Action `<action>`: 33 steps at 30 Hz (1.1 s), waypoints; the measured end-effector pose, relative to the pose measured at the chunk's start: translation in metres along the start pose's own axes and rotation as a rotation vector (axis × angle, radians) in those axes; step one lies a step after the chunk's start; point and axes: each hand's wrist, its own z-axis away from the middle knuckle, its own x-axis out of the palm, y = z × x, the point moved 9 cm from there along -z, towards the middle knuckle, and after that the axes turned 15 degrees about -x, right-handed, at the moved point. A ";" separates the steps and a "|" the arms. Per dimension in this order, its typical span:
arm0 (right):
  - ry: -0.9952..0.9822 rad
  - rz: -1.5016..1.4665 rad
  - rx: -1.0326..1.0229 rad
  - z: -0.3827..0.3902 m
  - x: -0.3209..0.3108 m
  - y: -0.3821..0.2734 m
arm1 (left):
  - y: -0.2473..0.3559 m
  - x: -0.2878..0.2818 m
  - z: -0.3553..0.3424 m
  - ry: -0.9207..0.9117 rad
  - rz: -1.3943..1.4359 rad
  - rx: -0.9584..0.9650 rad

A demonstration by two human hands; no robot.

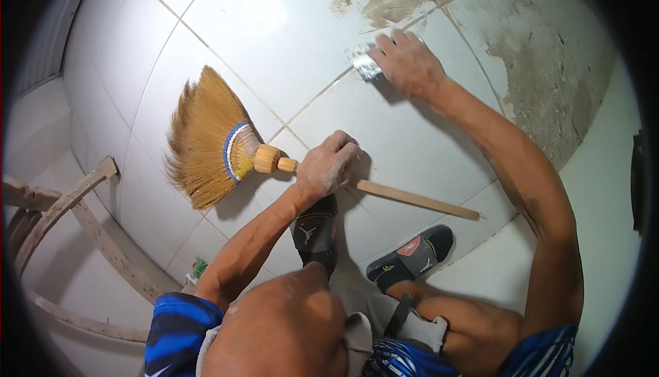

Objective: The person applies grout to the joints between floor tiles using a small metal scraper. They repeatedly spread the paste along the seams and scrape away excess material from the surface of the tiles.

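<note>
My left hand (326, 164) is closed over the wooden handle (419, 200) of a straw broom; its fanned bristles (202, 137) lie on white floor tiles to the left, bound with blue, white and yellow bands. Farther forward and to the right, my right hand (408, 68) grips a flat metal scraper (364, 61), held on the tile beside a grout line (319, 92). The scraper is partly hidden under my fingers, and both hands look dusty.
Grey-brown residue (542, 68) patches the tiles at upper right. A dusty wooden frame (72, 198) stands at left near a small green-and-white item (195, 271). A pale wall or ledge (600, 185) runs along the right. My slippered feet (408, 260) are below my hands.
</note>
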 end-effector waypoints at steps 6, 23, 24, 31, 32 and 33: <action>0.015 0.022 0.082 -0.013 -0.007 0.038 | -0.001 0.002 -0.002 -0.034 -0.034 -0.011; 0.022 0.070 0.112 -0.019 -0.008 0.034 | 0.002 0.002 -0.002 -0.018 0.020 -0.007; -0.022 0.113 0.194 -0.021 -0.009 0.049 | 0.002 0.002 -0.002 -0.022 0.023 -0.003; 0.021 0.035 0.092 -0.024 0.001 0.023 | 0.006 0.002 -0.001 -0.047 0.022 0.013; -0.011 0.019 0.109 -0.025 -0.002 0.044 | 0.004 0.005 -0.003 -0.048 0.012 -0.002; -0.008 0.021 0.110 -0.027 -0.002 0.046 | 0.003 0.002 -0.004 -0.042 -0.006 -0.015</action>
